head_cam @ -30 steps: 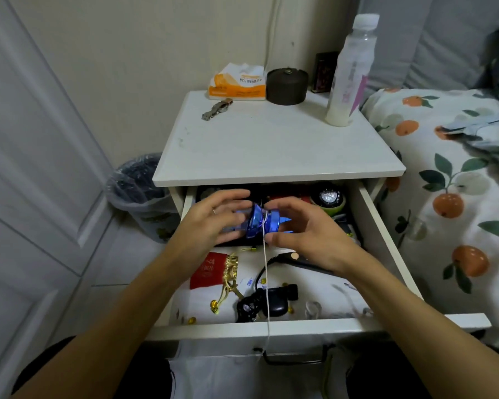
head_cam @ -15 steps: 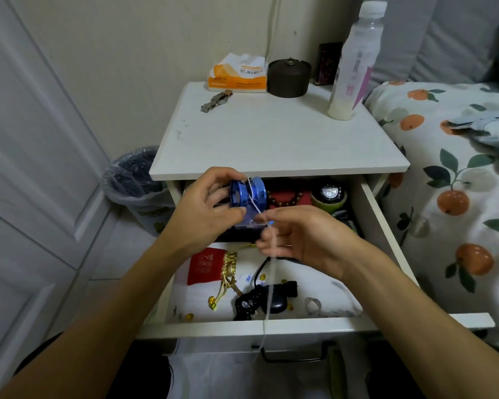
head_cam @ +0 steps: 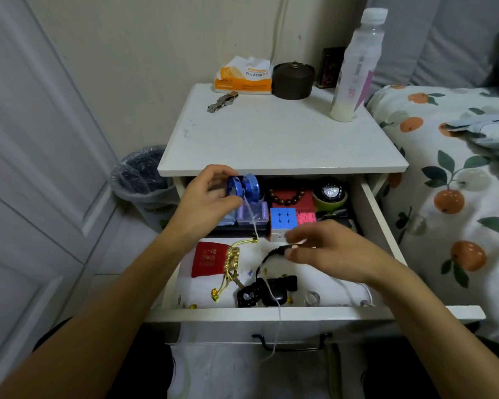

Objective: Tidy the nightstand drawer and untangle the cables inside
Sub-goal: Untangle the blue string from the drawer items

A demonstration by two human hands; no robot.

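Up at the drawer's (head_cam: pixel 274 313) back left, the left hand (head_cam: pixel 206 200) grips a blue yo-yo (head_cam: pixel 242 185) — its white string (head_cam: pixel 252 223) trails down over the drawer front. Blurred, the right hand (head_cam: pixel 326 251) pinches something thin — which, I cannot tell — beside a cube (head_cam: pixel 283 218).

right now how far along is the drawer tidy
Early on. Done: the drawer is pulled open. In hand: the left hand grips the blue yo-yo, its white string trailing over the drawer front; the blurred right hand hovers near the black cable. Left: the cable, red pouch and black earbud case lie loose.
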